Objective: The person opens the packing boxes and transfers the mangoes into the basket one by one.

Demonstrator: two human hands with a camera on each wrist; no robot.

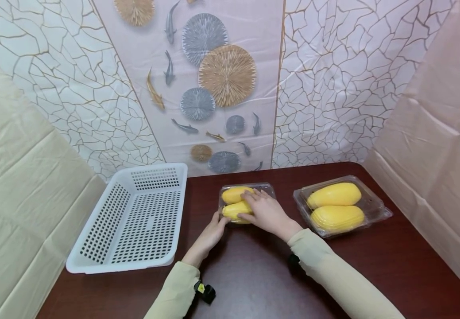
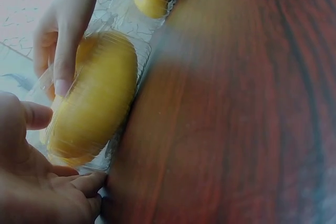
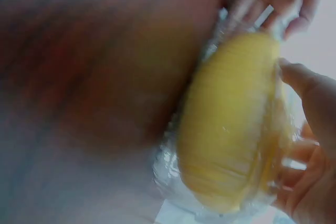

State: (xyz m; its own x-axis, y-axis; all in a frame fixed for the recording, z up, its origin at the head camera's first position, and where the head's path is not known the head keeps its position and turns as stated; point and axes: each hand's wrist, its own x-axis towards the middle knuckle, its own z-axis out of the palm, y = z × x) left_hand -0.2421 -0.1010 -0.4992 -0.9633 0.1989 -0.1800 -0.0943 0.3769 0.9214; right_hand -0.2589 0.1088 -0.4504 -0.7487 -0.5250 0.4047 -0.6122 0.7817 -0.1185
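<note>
A clear plastic clamshell box (image 1: 267,188) with two long yellow fruits (image 1: 233,195), mango-like in shape, lies at the middle back of the dark table. My right hand (image 1: 265,210) rests across the top of this box with fingers spread. In the right wrist view its thumb (image 3: 302,80) is by the lid over the near fruit. At the box's left front corner is my left hand (image 1: 211,232), its fingers touching the lower edge. The left thumb (image 2: 38,115) points toward the lid in the left wrist view. Whether the lid is latched is hard to see.
To the right lies a second clear box (image 1: 373,208) with two more yellow fruits (image 1: 335,195). A white perforated plastic basket (image 1: 175,239) stands on the left. Patterned cloth (image 1: 317,88) hangs behind the brown table (image 1: 249,283); beige cloth lines both sides.
</note>
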